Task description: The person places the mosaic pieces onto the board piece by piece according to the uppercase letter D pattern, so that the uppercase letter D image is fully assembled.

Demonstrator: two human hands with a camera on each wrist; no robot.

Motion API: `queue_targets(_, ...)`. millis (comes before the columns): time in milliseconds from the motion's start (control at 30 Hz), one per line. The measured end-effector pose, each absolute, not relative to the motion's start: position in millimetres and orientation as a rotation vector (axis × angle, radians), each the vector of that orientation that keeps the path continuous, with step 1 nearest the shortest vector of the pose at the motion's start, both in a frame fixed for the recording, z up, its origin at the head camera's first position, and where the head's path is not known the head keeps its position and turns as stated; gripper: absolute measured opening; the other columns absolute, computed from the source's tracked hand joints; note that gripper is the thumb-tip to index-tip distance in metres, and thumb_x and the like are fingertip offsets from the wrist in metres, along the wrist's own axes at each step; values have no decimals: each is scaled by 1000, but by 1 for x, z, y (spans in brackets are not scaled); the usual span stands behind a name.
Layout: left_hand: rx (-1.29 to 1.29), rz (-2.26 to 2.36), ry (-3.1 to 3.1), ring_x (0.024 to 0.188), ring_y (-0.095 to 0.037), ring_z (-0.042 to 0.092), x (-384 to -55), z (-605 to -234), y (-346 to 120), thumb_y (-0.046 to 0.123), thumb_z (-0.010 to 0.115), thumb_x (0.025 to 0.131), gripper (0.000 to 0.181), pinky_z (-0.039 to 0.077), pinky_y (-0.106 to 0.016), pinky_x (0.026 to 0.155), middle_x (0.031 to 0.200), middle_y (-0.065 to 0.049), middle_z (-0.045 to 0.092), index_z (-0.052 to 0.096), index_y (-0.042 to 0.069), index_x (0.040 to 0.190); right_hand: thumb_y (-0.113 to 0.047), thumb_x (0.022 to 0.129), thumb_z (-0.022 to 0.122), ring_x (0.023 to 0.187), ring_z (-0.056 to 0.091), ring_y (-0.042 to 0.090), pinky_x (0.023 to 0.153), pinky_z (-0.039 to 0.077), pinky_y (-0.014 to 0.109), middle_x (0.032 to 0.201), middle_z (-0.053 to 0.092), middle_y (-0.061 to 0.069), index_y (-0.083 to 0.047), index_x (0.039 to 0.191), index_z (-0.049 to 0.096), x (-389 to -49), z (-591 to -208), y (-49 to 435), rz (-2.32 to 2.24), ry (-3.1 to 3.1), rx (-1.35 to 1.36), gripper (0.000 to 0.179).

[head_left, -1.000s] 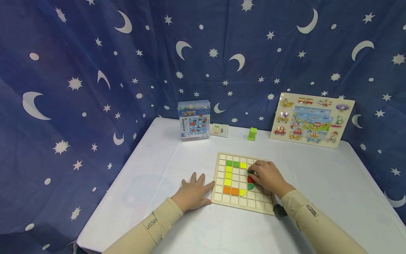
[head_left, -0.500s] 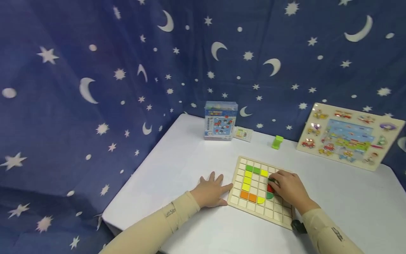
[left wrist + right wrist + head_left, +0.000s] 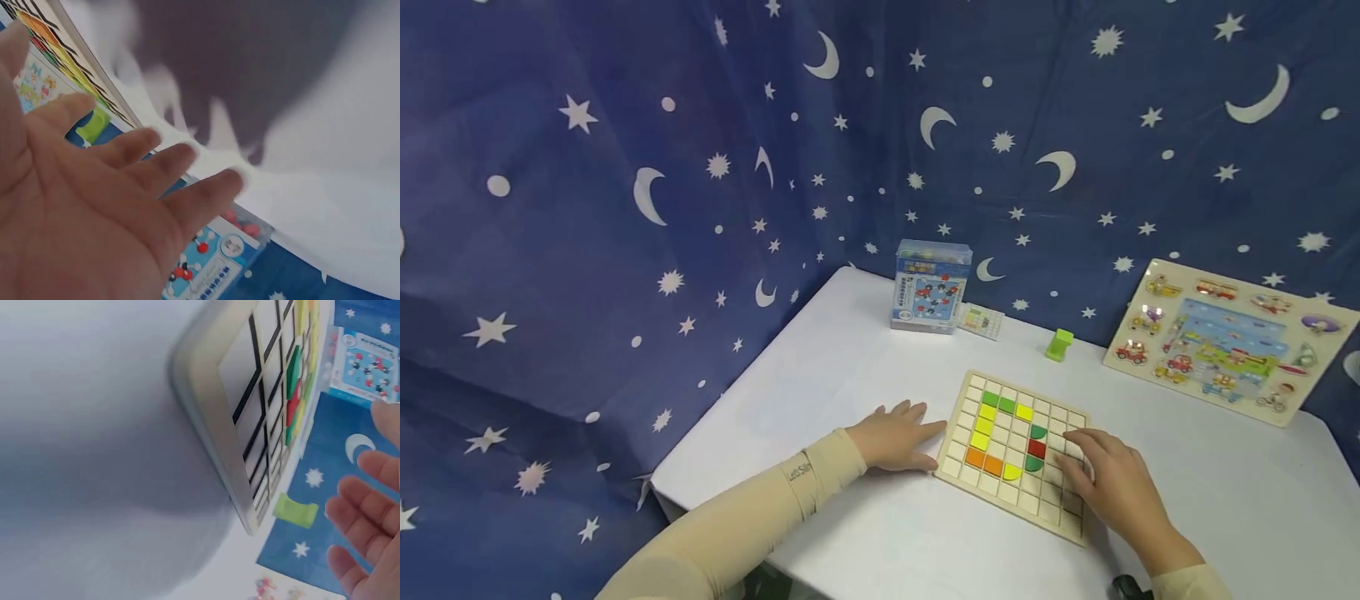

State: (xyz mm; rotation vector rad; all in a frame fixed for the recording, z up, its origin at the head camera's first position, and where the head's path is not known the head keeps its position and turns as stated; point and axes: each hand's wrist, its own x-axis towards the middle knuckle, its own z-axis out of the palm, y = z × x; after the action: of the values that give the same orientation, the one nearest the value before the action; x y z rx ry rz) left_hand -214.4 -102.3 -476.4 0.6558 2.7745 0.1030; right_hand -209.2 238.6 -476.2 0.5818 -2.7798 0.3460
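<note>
A wooden grid board (image 3: 1028,502) lies on the white table, bearing coloured tiles. Green tiles (image 3: 998,402), yellow tiles (image 3: 983,425) and orange tiles (image 3: 983,461) line its left part. Further right, a red tile (image 3: 1037,448) sits between two rounded green tiles, the upper green tile (image 3: 1038,432) uncovered. My right hand (image 3: 1116,483) hovers at the board's right side, fingers parted and holding nothing; the right wrist view shows its fingers (image 3: 365,519) loosely bent. My left hand (image 3: 895,439) spreads beside the board's left edge, its index fingertip close to the rim.
Behind the board stand a clear-lidded box (image 3: 931,287), a small pattern card (image 3: 980,320) and a light green block (image 3: 1059,345). A picture puzzle board (image 3: 1228,337) leans against the starry blue curtain at the back right. A black wrist device (image 3: 1129,587) shows below the right hand.
My right hand has drawn back rightward from the tiles, its fingers parting and exposing the upper rounded green tile. The left hand stays by the board while the head view has turned left.
</note>
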Motion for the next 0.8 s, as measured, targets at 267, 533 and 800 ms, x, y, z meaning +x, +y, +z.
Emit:
queue_targets(267, 720, 150, 2924, 152, -39, 3, -223, -467, -137, 67, 43, 95, 76, 13, -67, 115, 166, -11, 8, 19, 33, 159, -56, 79, 77, 135, 35, 49, 101, 29, 71, 149, 38, 28, -4, 143, 47, -193, -478, 235, 224, -2808, 591, 88)
queue_targets(533, 774, 132, 2977, 151, -38, -9, -236, -466, -145, 70, 42, 94, 83, 5, -70, 114, 167, -9, -4, 9, 32, 160, -64, 76, 75, 142, 25, 50, 105, 22, 73, 155, 29, 29, -3, 149, 40, -191, -488, 235, 162, -2823, 540, 101)
queue_targets(800, 749, 143, 2962, 151, -40, -7, -228, -473, -150, 70, 43, 94, 84, 7, -70, 113, 167, -10, -3, 10, 31, 160, -65, 75, 74, 142, 24, 50, 105, 21, 74, 155, 28, 30, -3, 147, 42, -186, -496, 240, 177, -2895, 479, 100)
